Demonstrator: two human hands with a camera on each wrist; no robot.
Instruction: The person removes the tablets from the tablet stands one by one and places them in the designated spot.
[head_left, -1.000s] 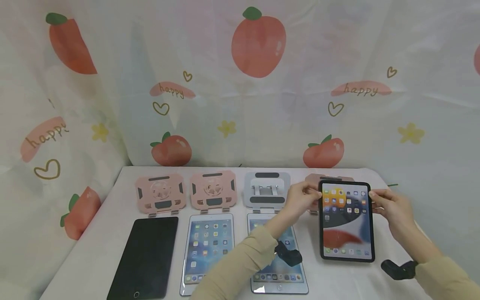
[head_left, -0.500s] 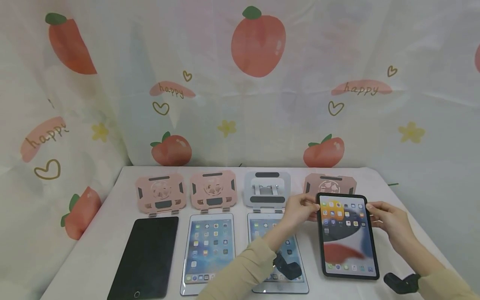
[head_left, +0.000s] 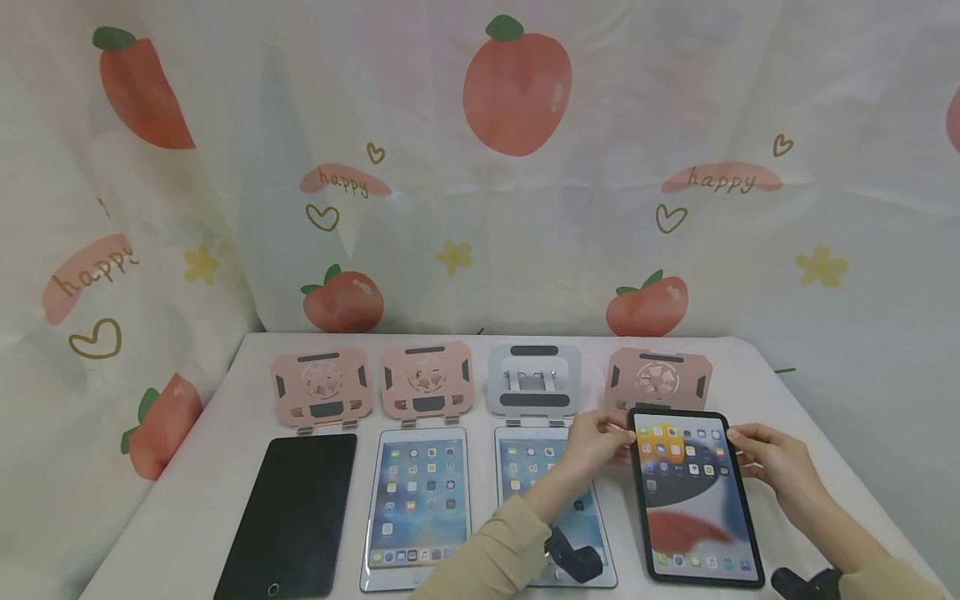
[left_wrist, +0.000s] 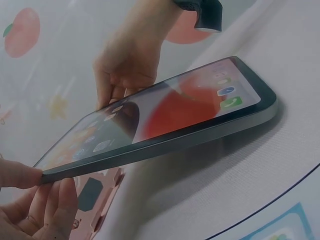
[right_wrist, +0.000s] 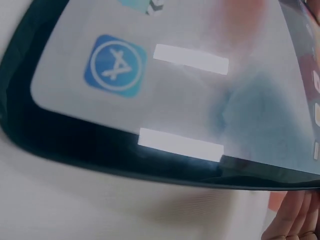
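A tablet (head_left: 697, 500) in a dark case, its screen lit with rows of app icons, tilts at the right of the table. My left hand (head_left: 596, 446) pinches its upper left edge, thumb on top and fingers beneath, as the left wrist view shows. On the opposite edge my right hand (head_left: 776, 462) pinches it near the upper right corner. The tablet's far end is raised while its near end lies low, close over the white cloth. Just behind it stands a pink tablet stand (head_left: 658, 379), its lower part hidden by the tablet.
To the left lie a black tablet (head_left: 288, 508), a white tablet (head_left: 416, 500) and another white tablet (head_left: 525, 458) partly under my left forearm. Behind them stand two pink stands (head_left: 321, 383) and a grey-blue stand (head_left: 534, 379). A fruit-print curtain (head_left: 517, 208) hangs behind.
Both hands have brought the dark-cased tablet down and toward me, so it leans back flatter. More of the pink stand behind it shows now.
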